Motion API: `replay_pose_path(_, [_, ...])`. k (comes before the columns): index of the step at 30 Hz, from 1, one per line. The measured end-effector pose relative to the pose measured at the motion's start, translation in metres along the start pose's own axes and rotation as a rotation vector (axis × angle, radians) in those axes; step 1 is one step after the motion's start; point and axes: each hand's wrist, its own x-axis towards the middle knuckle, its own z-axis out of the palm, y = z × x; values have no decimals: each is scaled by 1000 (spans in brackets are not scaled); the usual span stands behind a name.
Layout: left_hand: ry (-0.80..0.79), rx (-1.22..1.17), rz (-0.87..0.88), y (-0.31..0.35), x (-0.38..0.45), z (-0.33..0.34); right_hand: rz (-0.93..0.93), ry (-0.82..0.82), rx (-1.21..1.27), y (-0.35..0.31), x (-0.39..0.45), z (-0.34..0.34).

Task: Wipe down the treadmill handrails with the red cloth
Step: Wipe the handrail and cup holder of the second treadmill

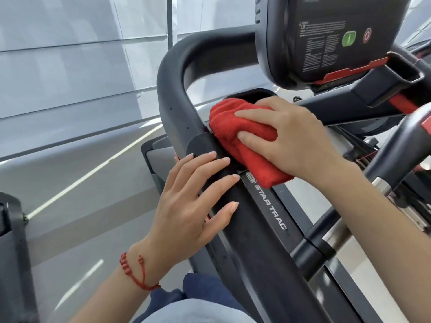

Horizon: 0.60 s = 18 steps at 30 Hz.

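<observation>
The black left handrail (pixel 177 73) of the treadmill curves down from the console and runs toward me as a padded bar. A folded red cloth (pixel 235 127) lies pressed on the inner side of this rail, just above the STAR TRAC lettering (pixel 270 206). My right hand (pixel 293 136) rests flat on top of the cloth with fingers spread, holding it against the rail. Lower on the same rail, my left hand (pixel 193 206) lies with its fingers draped over the padded bar, holding nothing. A red string bracelet is on my left wrist.
The black console (pixel 326 38) with a green and a red button hangs above at the upper right. A second grip bar (pixel 401 141) crosses at the right. Grey floor (pixel 81 173) and a pale wall lie to the left; another machine's edge (pixel 11 252) shows at the far left.
</observation>
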Motion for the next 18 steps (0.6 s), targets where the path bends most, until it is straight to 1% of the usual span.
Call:
replay_pose_path(3, [2,0,-5,0,2,0,10,38,42,0,2,4])
replay_pose_path(5, [-4,7,-8,0,4,-1,-31,85,11,1,-10,6])
replay_pose_path(8, [-19,20,-14,-1,10,-1,-56,91,-28,10,-30,4])
replay_pose_path(12, [-39,37,2,-2,20,-2,42,111,86,30,-34,-4])
replay_pose_path(14, [-48,45,7,-3,22,-1,84,141,95,32,-35,-3])
replay_pose_path(18, [-76,57,9,-4,25,2,45,133,98,22,-41,2])
